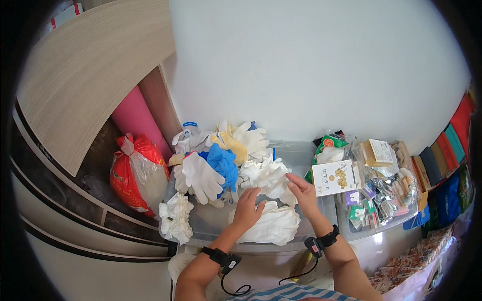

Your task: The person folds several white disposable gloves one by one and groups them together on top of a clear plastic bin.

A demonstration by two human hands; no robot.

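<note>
My right hand (pixel 304 193) pinches the right edge of a crumpled bundle of white gloves (pixel 263 174) between thumb and fingertips. At the bundle's lower left is my left hand (pixel 247 210), its thumb apart from its fingers. Below both hands, a flat stack of white gloves (pixel 271 225) lies in a clear plastic bin (pixel 211 218), partly covered by my left hand and wrist. Left of the bundle are a blue glove (pixel 224 163) and a white knit glove (pixel 202 177) with a red cuff edge. More white and yellowish gloves (pixel 229 145) are heaped behind them.
White ruffled bundles (pixel 176 218) rest at the bin's left corner. To the right, another clear bin (pixel 361 233) holds a white printed box (pixel 335 177) and small packets. A red plastic bag (pixel 137 175) stands left, beside a pink roll (pixel 141 116). A white wall (pixel 301 75) rises behind.
</note>
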